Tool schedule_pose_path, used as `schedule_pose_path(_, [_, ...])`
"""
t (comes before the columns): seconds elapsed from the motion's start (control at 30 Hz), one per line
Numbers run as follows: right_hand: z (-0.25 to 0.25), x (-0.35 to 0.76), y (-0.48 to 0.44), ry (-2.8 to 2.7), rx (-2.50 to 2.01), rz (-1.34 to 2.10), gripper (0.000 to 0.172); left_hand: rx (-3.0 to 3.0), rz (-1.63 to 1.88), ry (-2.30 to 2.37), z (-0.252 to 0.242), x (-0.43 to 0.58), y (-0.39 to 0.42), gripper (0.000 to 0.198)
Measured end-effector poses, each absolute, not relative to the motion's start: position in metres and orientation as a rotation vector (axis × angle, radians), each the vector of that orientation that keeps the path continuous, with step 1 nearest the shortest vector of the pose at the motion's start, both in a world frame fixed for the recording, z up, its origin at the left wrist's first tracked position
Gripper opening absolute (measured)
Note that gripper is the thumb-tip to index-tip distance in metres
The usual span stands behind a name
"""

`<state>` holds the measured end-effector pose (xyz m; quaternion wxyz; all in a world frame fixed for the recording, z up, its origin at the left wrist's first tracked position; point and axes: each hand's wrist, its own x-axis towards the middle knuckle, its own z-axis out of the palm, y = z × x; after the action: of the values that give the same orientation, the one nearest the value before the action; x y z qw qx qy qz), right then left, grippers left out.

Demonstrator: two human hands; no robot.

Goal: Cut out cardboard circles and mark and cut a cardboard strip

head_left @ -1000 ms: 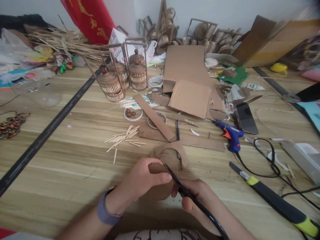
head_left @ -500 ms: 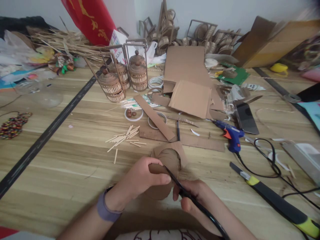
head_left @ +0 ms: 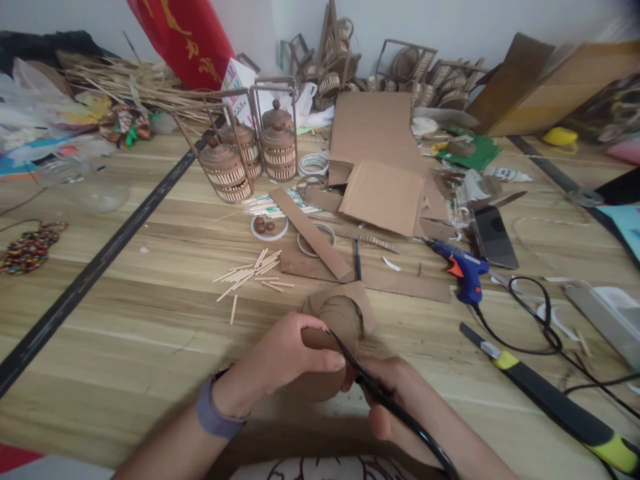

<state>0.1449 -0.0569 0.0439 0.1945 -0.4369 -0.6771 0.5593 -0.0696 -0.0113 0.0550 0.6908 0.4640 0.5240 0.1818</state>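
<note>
My left hand (head_left: 285,357) is closed on a brown cardboard piece (head_left: 343,313), thumb pressed on top near its curved cut edge. A drawn circle shows on the cardboard. My right hand (head_left: 395,393) grips black scissors (head_left: 373,387), whose blades lie across the cardboard just right of my left thumb. Both hands hover low over the wooden table (head_left: 140,313), close to my body. A purple band sits on my left wrist (head_left: 215,413).
Loose wooden sticks (head_left: 250,273) lie ahead left, cardboard strips (head_left: 310,233) and sheets (head_left: 385,193) beyond. A blue glue gun (head_left: 463,270) with black cord and a yellow-black knife (head_left: 550,400) lie right. Small woven lanterns (head_left: 250,160) stand at the back.
The view has shifted slightly; my hands, cardboard and scissors stay almost where they were, the left thumb sliding a little along the cut edge.
</note>
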Motion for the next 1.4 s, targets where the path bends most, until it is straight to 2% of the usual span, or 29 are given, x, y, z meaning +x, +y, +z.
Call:
schedule_pose_path(0.47, [0.037, 0.143, -0.060, -1.834, -1.312, 1.562, 0.081, 1.042, 0.452, 1.152, 0.050, -0.072, -0.011, 0.028])
schedule_pose_path(0.6, [0.034, 0.143, -0.060, -1.838, -1.328, 1.560, 0.082, 1.014, 0.460, 1.186, 0.044, -0.074, -0.013, 0.035])
schedule_pose_path(0.73, [0.030, 0.140, -0.061, -1.804, -1.323, 1.565, 0.082, 0.947, 0.503, 1.331, 0.044, -0.073, -0.014, 0.052])
schedule_pose_path(0.83, [0.033, 0.138, -0.060, -1.763, -1.293, 1.533, 0.083, 0.933, 0.466, 1.296, 0.050, -0.070, -0.014, 0.049])
schedule_pose_path(0.97, [0.042, 0.136, -0.057, -1.603, -1.310, 1.502, 0.073, 0.950, 0.511, 1.204, 0.053, -0.061, -0.017, 0.042])
schedule_pose_path(1.1, [0.044, 0.136, -0.058, -1.329, -1.359, 1.623, 0.061, 0.800, 0.656, 1.153, 0.048, -0.054, -0.024, 0.051])
schedule_pose_path(1.23, [0.039, 0.134, -0.060, -1.159, -1.389, 1.671, 0.059, 0.689, 0.665, 1.036, 0.045, -0.050, -0.027, 0.061])
schedule_pose_path(1.4, [0.038, 0.132, -0.057, -0.933, -1.484, 1.550, 0.063, 0.798, 0.658, 0.944, 0.046, -0.050, -0.026, 0.050])
